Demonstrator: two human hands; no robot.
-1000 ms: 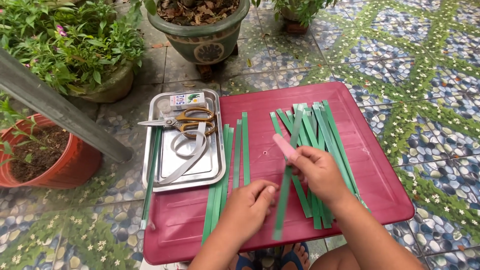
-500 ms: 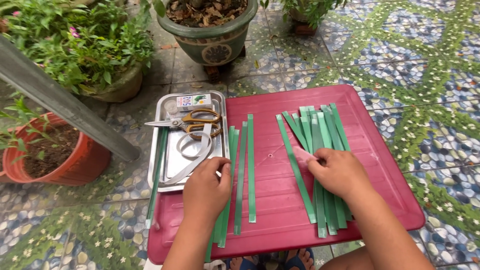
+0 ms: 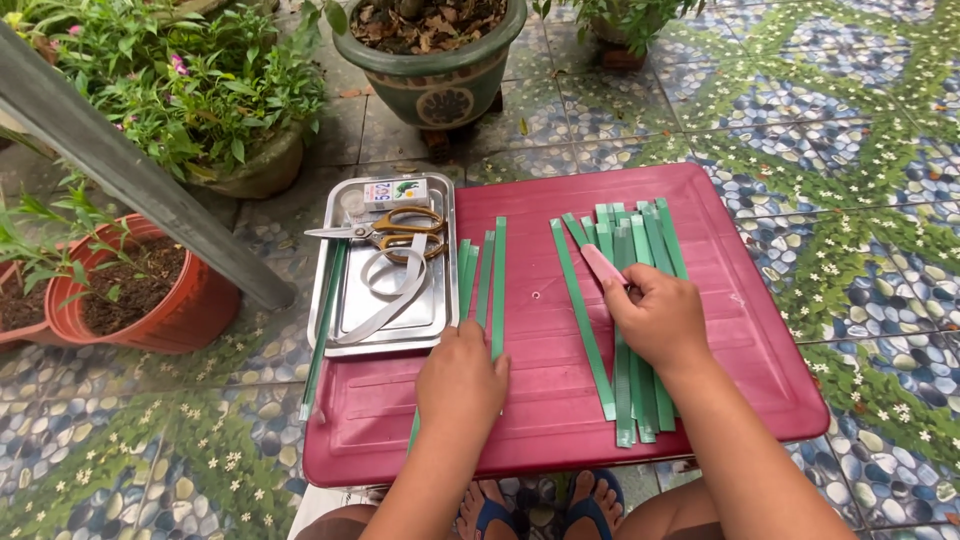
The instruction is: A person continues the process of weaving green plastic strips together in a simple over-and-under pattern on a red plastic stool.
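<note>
Red plastic desk [image 3: 700, 250], square with rounded corners, sits on a patterned pebble-tile floor [image 3: 850, 130]. Potted plants along the top and left edges: green ceramic pot [image 3: 440, 75], terracotta pot [image 3: 150, 300].

Both forearms come in from the bottom edge, angled up onto the desk.

Right hand [image 3: 660, 320]: back of hand up, fingers curled shut around a small pink tool [image 3: 603, 265], its tip poking out to the upper left. Hand lies on top of the right bundle of green strips [image 3: 640, 230], which fan out near the far edge and run back under the hand toward the near edge. One strip [image 3: 580, 310] lies apart, just left of the bundle, tilted.

Left hand [image 3: 462, 385]: palm down, fingers loosely bent, not gripping anything; pressing flat on the lower end of the left group of green strips [image 3: 485, 275]. Those strips lie roughly parallel, pointing away from the person, just beside the tray.

Steel tray [image 3: 345, 300] overlaps the left edge of the desk. In it: scissors with yellow handles [image 3: 390, 232], a loop of grey strap [image 3: 385, 290], a small printed box [image 3: 395, 192]. One more green strip [image 3: 325, 320] lies along the tray's left side.
</note>
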